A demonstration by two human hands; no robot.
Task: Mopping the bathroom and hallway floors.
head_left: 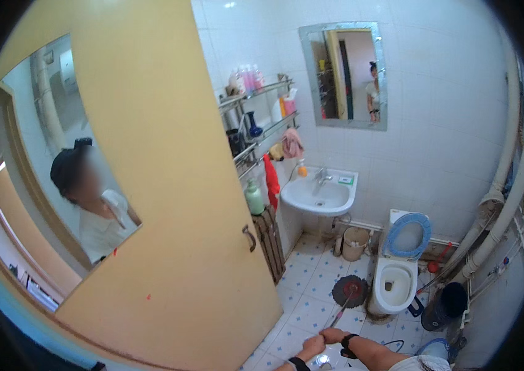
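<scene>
Both my hands grip the thin handle of a mop at the bottom of the head view. My left hand holds it lower down, and my right hand, with a black wristband, is just above it. The round grey mop head with a red centre rests on the white tiled floor, right beside the base of the white toilet. The toilet's blue seat is raised.
An open yellow door with a mirror panel fills the left. A white sink hangs on the far wall under a mirror, with wall shelves of bottles. A bin, a dark bucket and pipes stand nearby.
</scene>
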